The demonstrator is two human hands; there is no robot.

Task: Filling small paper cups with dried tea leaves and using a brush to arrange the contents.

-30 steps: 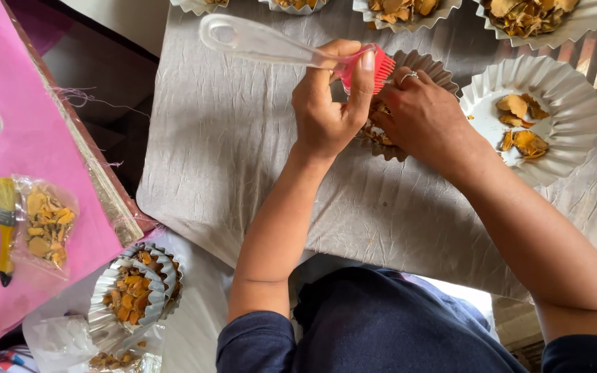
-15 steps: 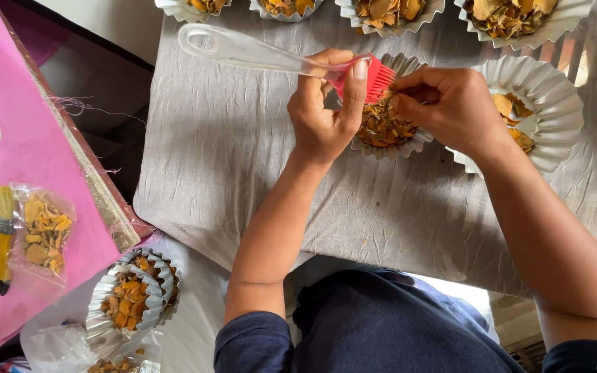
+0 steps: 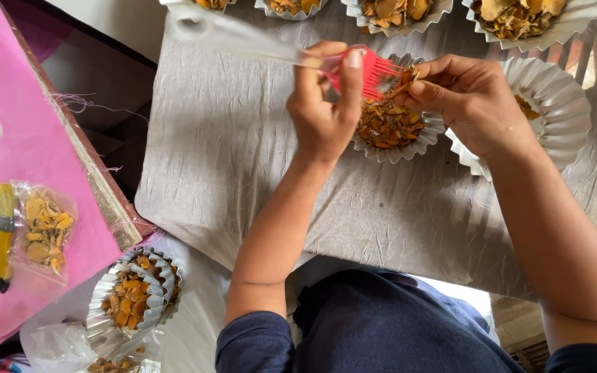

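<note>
Between the left hand (image 3: pixel 323 114), clenched on a red comb (image 3: pixel 364 69) with a clear handle, and the right hand (image 3: pixel 475 100) pinching a chip just beside its teeth, short gentle strokes over the foil cup (image 3: pixel 395 131) below seem best.

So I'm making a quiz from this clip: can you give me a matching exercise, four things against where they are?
Things:
1. red comb
2. yellow brush
3. clear bag of orange chips
4. right hand

Places:
A. on the pink sheet, beside the brush
B. over two foil trays
C. in the left hand
D. far left, on the pink sheet

Pairs: 1-C, 2-D, 3-A, 4-B
</note>
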